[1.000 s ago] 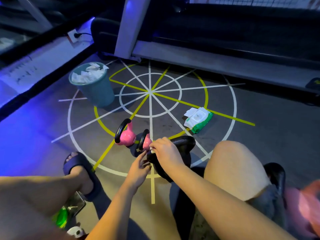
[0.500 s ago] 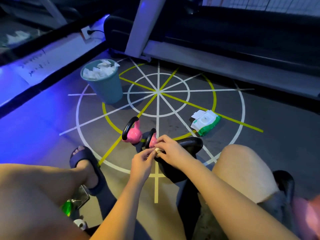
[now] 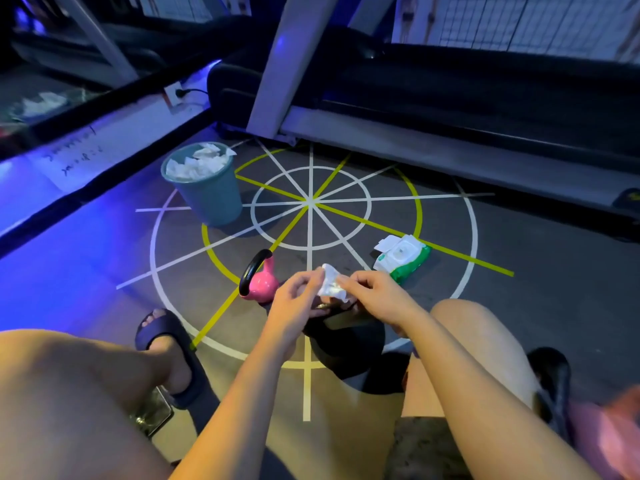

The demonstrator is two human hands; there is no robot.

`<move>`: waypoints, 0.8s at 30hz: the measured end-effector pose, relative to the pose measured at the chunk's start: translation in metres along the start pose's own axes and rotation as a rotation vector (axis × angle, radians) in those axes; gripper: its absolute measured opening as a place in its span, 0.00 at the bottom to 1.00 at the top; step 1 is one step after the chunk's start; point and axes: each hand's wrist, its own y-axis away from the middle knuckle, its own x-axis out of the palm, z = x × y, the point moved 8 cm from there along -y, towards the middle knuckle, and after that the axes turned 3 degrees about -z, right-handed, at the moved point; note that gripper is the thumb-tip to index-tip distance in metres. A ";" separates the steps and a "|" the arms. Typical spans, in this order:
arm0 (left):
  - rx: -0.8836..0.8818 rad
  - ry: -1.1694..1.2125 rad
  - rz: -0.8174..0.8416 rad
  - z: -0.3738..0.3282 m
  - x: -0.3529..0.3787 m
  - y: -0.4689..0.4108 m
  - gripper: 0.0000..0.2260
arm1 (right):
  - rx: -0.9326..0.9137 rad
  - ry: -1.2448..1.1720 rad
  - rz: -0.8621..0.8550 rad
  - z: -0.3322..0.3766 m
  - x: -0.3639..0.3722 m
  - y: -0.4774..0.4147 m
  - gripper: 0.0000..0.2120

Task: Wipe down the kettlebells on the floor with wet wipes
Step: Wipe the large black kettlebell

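Observation:
Both hands hold a crumpled white wet wipe (image 3: 330, 285) above the floor. My left hand (image 3: 292, 297) pinches its left side and my right hand (image 3: 375, 296) pinches its right side. Under the hands sits a large black kettlebell (image 3: 346, 344), partly hidden by them. A small pink kettlebell (image 3: 261, 284) with a black handle stands just to the left. A second pink kettlebell from the earlier frames is hidden behind my left hand. A green and white wet wipe pack (image 3: 401, 258) lies open on the floor to the right.
A teal bin (image 3: 204, 192) full of used wipes stands at the back left. A treadmill (image 3: 450, 109) runs along the back. My bare knees and dark slippers (image 3: 166, 344) flank the kettlebells. A phone (image 3: 154, 410) lies by my left foot. Taped lines mark the floor.
Both hands have lifted off the black kettlebell, and the wipe, bunched small before, is now pulled up and spread between them. The camera has tilted up slightly.

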 end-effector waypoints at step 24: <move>0.047 -0.085 -0.291 0.005 -0.040 -0.006 0.12 | 0.399 -0.250 -0.177 -0.050 0.003 0.009 0.06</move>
